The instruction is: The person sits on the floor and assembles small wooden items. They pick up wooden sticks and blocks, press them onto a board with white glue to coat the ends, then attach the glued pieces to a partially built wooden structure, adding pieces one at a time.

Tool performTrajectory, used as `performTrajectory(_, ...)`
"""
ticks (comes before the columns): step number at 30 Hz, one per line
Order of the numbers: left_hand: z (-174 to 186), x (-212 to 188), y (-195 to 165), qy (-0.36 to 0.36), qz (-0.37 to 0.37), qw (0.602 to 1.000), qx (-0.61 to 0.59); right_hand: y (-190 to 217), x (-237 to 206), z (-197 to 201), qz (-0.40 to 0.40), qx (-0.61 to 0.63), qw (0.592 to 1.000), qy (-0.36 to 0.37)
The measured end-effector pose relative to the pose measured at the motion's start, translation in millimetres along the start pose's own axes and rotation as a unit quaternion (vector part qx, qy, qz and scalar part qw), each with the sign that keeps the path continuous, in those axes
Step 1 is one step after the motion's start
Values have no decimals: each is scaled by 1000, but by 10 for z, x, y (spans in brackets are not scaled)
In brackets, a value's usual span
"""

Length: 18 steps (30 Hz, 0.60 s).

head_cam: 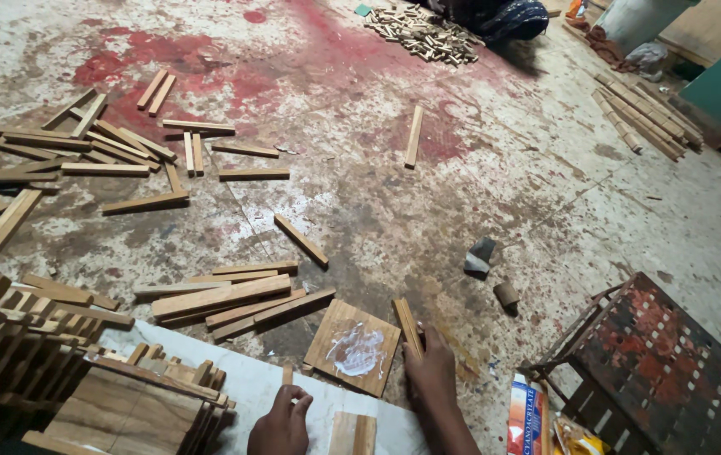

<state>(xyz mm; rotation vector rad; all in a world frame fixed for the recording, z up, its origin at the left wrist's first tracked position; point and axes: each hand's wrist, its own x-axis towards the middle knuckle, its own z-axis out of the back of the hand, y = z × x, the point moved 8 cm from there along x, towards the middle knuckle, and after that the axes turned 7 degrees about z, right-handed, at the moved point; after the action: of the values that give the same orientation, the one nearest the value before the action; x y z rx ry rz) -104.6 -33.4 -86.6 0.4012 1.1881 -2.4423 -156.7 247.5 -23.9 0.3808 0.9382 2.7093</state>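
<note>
The right hand (432, 371) is laid flat on the floor, its fingers (421, 344) held close together and resting against the near end of a short wooden strip (407, 324). Nothing is pinched; the strip is only touched at its lower end, and it runs away from the fingertips. Just to the left of these fingers, touching the strip's long side or very nearly so, a square wooden tile (352, 345) is seen lying flat, a smear of white glue (357, 352) spread over its middle.

The left hand (281, 424) is curled loosely, the fingers (293, 399) bent inward and pressed together over a white sheet (251, 379). Whether anything is held inside the curl cannot be told. Just to the right of this hand a small wooden block (353, 433) is lying on the sheet, apart from the knuckles.

To the left of the left hand a stack of wooden panels (124, 413) is seen. Beyond both hands, farther from the fingertips, a cluster of longer wooden slats (225, 297) is lying, well clear of the fingers. To the right of the right hand, a glue tube box (525, 417) and a rusted metal crate (664, 371) are placed.
</note>
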Motion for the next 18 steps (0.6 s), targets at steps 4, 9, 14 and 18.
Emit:
performTrajectory(4,130,-18,-127,-79,-82,991,-72,88,15,47,29,-12,999,-16)
performTrajectory(9,90,45,-76,-110,-150,982,-40,70,-40,43,-20,-20,1000,4)
performTrajectory(14,237,161,-315,-129,-182,962,-155,36,36,-8,-62,-13,998,8)
performTrajectory(18,338,268,-524,-114,-195,954,-195,152,163,43,21,-7,999,-48)
